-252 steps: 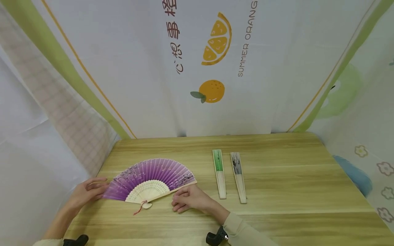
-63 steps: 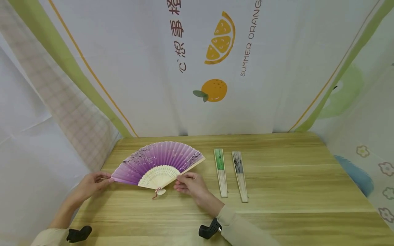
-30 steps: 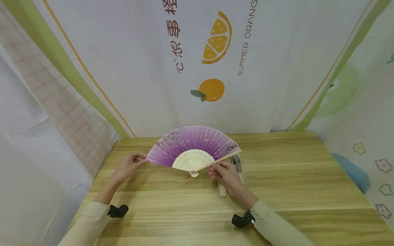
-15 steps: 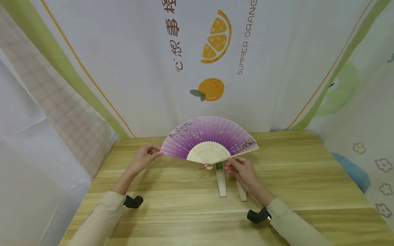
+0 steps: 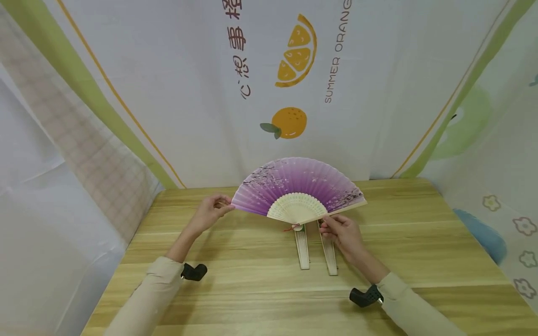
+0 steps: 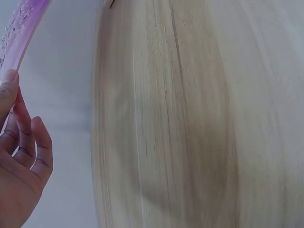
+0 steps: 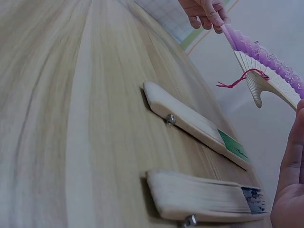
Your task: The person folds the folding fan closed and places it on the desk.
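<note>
A spread purple folding fan (image 5: 294, 179) with a pale pierced base and a red tassel (image 7: 242, 77) is held up above the table. My left hand (image 5: 210, 212) pinches its left outer edge between thumb and fingers, as the left wrist view also shows. My right hand (image 5: 344, 233) pinches the pale guard stick on its right side. Below the fan lie two folded fans, one with a green end (image 7: 232, 144) and one with a grey end (image 7: 253, 198). In the head view the spread fan covers their upper parts.
The wooden table (image 5: 252, 289) reaches back to a white cloth (image 5: 201, 93) printed with oranges. Pale curtains (image 5: 84, 140) hang at the left, and a patterned cloth (image 5: 504, 163) hangs at the right.
From low at the left, both hands have lifted the purple fan and carried it right and toward the back, over the folded fans. Over the last half second it moved slightly further right.
</note>
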